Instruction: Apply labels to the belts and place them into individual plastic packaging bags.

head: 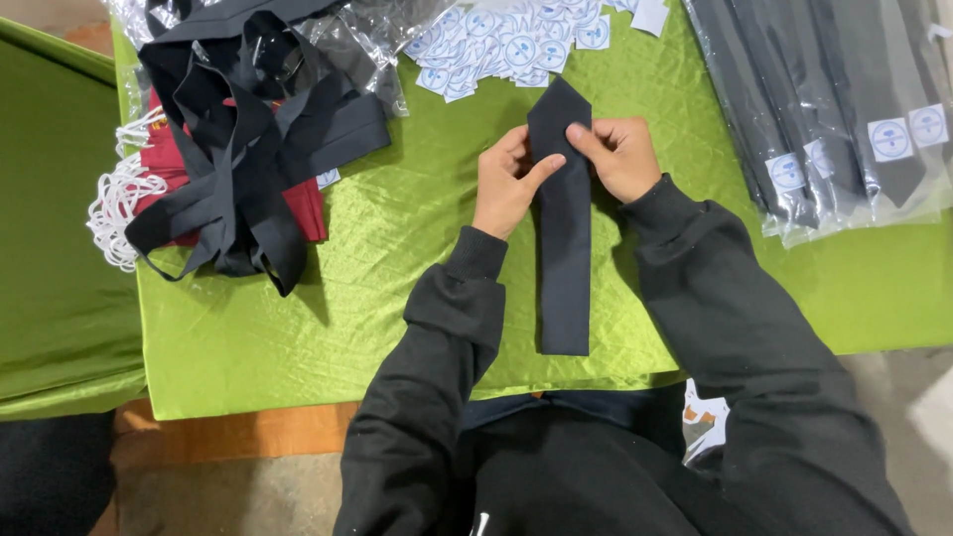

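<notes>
A folded black necktie (564,248) lies lengthwise on the green cloth (397,228), its pointed tip toward the far side. My left hand (506,181) grips its left edge near the tip, thumb pressed on top. My right hand (620,154) pinches the right edge at the same height, fingers resting on the fabric. Both sleeves are black.
A tangled heap of loose black ties (243,129) lies over maroon fabric (303,203) and white cords (119,199) at the left. Round white stickers (506,45) are piled at the far middle. Bagged black ties (844,109) are stacked at the right. The table's front edge runs near my lap.
</notes>
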